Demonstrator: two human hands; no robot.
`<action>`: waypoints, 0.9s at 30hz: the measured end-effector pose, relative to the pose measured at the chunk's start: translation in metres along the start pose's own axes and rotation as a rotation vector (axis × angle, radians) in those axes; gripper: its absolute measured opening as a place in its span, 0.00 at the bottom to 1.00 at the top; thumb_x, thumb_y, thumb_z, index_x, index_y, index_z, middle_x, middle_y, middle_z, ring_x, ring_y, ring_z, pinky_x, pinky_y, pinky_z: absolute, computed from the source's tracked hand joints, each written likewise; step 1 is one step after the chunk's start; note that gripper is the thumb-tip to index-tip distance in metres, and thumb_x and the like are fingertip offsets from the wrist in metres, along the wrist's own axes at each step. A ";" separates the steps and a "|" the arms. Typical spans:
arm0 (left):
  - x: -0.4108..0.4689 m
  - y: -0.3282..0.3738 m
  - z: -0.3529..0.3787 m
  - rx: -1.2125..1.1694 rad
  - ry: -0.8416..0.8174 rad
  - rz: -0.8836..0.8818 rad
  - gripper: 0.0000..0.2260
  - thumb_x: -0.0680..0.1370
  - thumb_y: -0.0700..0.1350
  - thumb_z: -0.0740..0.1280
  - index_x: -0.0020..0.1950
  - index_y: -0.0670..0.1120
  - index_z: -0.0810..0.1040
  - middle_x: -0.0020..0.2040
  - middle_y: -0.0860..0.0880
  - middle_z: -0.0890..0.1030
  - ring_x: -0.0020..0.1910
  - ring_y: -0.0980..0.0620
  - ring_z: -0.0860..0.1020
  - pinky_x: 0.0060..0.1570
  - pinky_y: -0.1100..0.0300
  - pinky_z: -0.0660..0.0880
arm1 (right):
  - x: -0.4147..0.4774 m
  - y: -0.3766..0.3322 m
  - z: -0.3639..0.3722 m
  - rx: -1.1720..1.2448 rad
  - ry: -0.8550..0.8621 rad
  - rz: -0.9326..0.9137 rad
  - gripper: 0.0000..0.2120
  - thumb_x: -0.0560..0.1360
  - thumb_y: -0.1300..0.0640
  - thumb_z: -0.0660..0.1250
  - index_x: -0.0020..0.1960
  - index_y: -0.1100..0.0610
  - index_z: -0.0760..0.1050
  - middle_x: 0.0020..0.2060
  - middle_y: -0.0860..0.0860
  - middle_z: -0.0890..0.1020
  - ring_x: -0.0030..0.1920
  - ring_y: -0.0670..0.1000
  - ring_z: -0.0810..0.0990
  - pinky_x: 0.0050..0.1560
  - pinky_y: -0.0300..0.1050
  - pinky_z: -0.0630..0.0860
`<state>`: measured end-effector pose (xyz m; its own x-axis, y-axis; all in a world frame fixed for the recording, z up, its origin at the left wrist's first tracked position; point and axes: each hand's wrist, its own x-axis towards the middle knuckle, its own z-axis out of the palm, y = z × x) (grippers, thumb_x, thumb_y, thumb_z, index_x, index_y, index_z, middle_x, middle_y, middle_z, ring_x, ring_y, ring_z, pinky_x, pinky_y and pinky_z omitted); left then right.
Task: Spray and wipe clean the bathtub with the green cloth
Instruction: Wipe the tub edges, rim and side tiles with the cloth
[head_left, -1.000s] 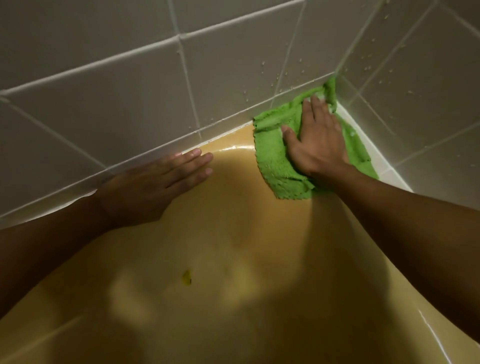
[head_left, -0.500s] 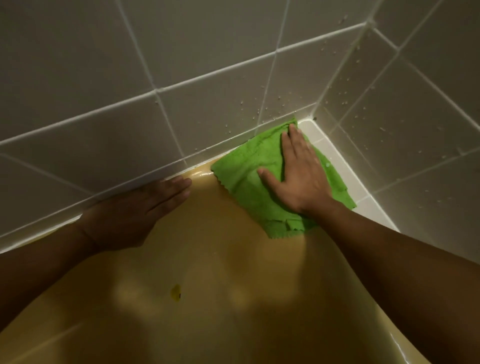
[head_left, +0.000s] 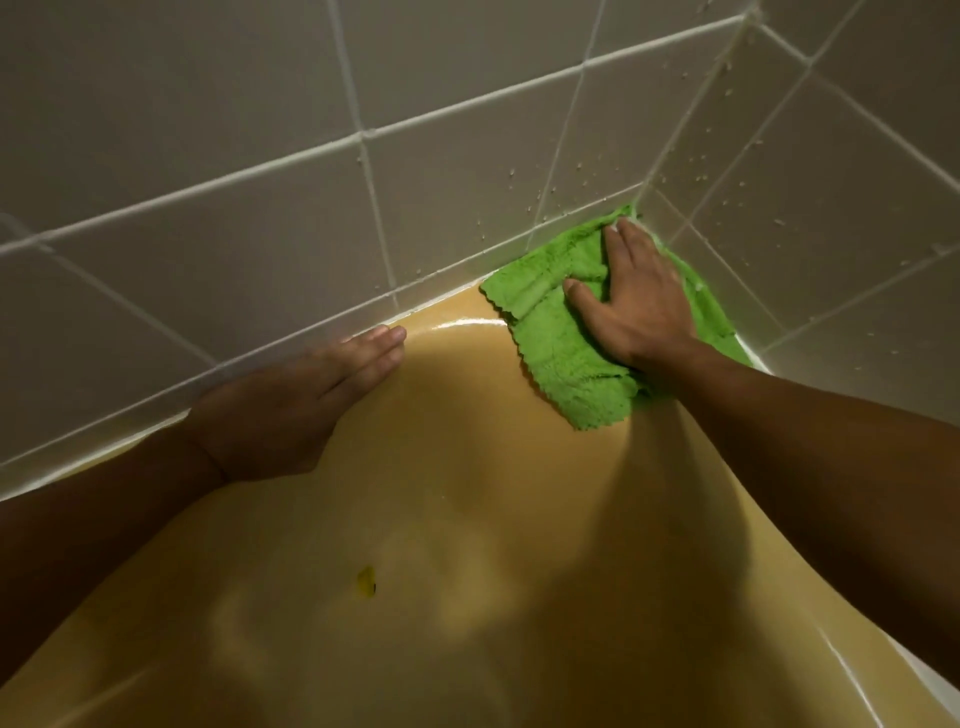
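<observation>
green cloth (head_left: 561, 358) — long axis into corner (head_left: 645, 195), right hand (head_left: 636, 312) flat atop, left hand (head_left: 291, 405) flat on bathtub (head_left: 467, 483)

My right hand (head_left: 631, 306) now pushes the green cloth (head_left: 561, 343) back up into the tiled corner (head_left: 674, 146), fingertips (head_left: 621, 228) at the wall joint, the cloth bunching beneath them.

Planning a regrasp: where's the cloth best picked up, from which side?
Pinch the cloth at its free lower corner, coming from below, inside the tub. It lies loose, clear of the right hand; the top edge is tucked into the tiled corner.
</observation>
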<state>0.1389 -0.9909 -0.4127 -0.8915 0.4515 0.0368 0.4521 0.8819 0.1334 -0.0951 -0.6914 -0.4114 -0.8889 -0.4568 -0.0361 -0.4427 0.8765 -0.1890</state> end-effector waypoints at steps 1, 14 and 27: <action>-0.001 -0.003 0.004 0.012 0.009 -0.003 0.40 0.71 0.30 0.67 0.82 0.36 0.58 0.83 0.38 0.56 0.83 0.42 0.56 0.80 0.47 0.58 | -0.005 -0.005 0.001 -0.001 -0.006 -0.012 0.42 0.80 0.30 0.48 0.84 0.55 0.47 0.83 0.54 0.49 0.82 0.54 0.48 0.80 0.57 0.46; -0.099 -0.025 0.018 0.043 -0.012 0.000 0.33 0.80 0.36 0.56 0.85 0.43 0.52 0.85 0.42 0.54 0.83 0.45 0.54 0.80 0.52 0.54 | -0.095 -0.172 0.079 0.184 0.125 -0.137 0.39 0.78 0.45 0.56 0.83 0.60 0.49 0.83 0.56 0.46 0.82 0.54 0.40 0.82 0.55 0.41; -0.149 -0.034 0.016 0.125 0.003 0.077 0.34 0.75 0.31 0.61 0.82 0.39 0.60 0.83 0.41 0.60 0.82 0.41 0.59 0.77 0.42 0.62 | -0.074 -0.124 0.074 0.086 0.201 -0.170 0.30 0.85 0.46 0.52 0.84 0.54 0.50 0.83 0.52 0.51 0.83 0.51 0.46 0.81 0.50 0.40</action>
<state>0.2565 -1.0860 -0.4390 -0.8542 0.5180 0.0450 0.5188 0.8549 0.0053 0.0342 -0.7773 -0.4577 -0.8120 -0.5493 0.1974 -0.5836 0.7698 -0.2586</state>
